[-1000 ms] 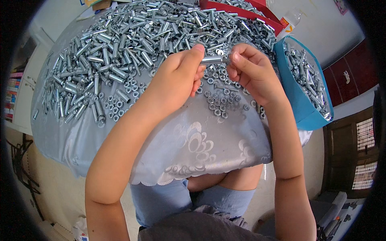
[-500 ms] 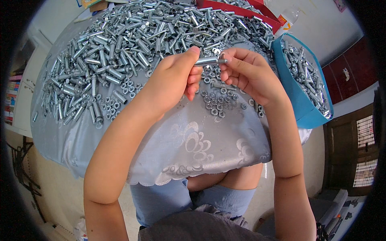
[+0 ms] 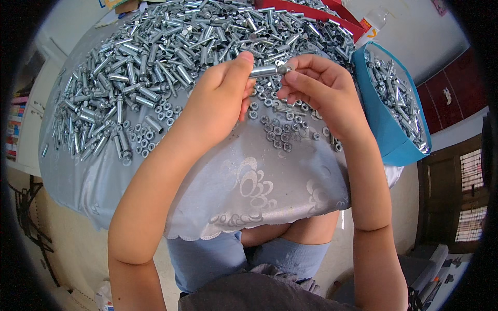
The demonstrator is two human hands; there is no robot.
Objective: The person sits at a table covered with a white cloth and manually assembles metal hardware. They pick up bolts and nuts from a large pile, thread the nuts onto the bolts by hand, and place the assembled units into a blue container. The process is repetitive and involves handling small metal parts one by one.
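Left hand (image 3: 220, 101): pinches a silver bolt (image 3: 267, 71) by its shaft, held just above the table (image 3: 218, 181).
Right hand (image 3: 319, 90): fingertips closed on the bolt's other end.
Loose nuts (image 3: 282, 129): scattered on the table under both hands.
Bolt heap (image 3: 171, 46): covers the table's far side.
Blue bin (image 3: 386, 116): at the table's right edge, holding more bolts.

Silver-grey metal sleeves (image 3: 155, 67) and hex nuts (image 3: 282, 129) lay on a pale grey-blue tablecloth (image 3: 249, 181) with a white floral lace pattern. The bin (image 3: 381, 124) was bright blue, the tray (image 3: 306, 11) red.
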